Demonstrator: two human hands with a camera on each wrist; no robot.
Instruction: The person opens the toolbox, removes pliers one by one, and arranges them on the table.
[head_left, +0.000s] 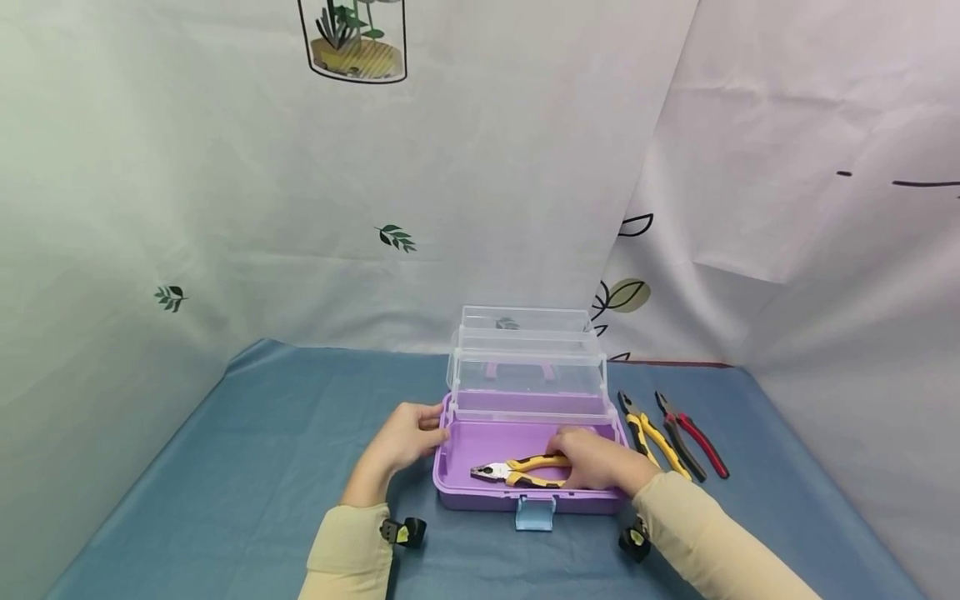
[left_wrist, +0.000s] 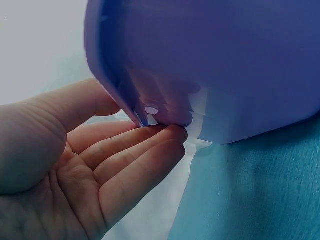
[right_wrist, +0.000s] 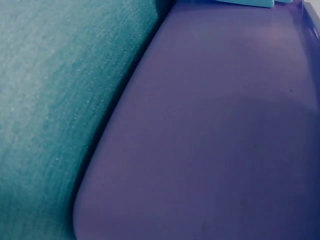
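A purple plastic toolbox (head_left: 487,502) stands on the table with its clear lid (head_left: 532,375) raised at the back. My left hand (head_left: 401,433) holds the box's left end; in the left wrist view the thumb lies at the rim and the fingers against the outer wall (left_wrist: 270,75). Inside the box, my right hand (head_left: 592,458) grips yellow-and-black combination pliers (head_left: 519,478) by the handles, their metal nose pointing left over the floor. The right wrist view shows only the box's front wall (right_wrist: 200,125) and cloth, with that hand out of sight.
Right of the box lie a second yellow-and-black pair of pliers (head_left: 667,450) and a red-and-black pair (head_left: 702,446). A light-blue latch (head_left: 535,514) hangs down at the box front. Blue cloth (head_left: 247,483) covers the table, and white printed sheets (head_left: 517,167) enclose it.
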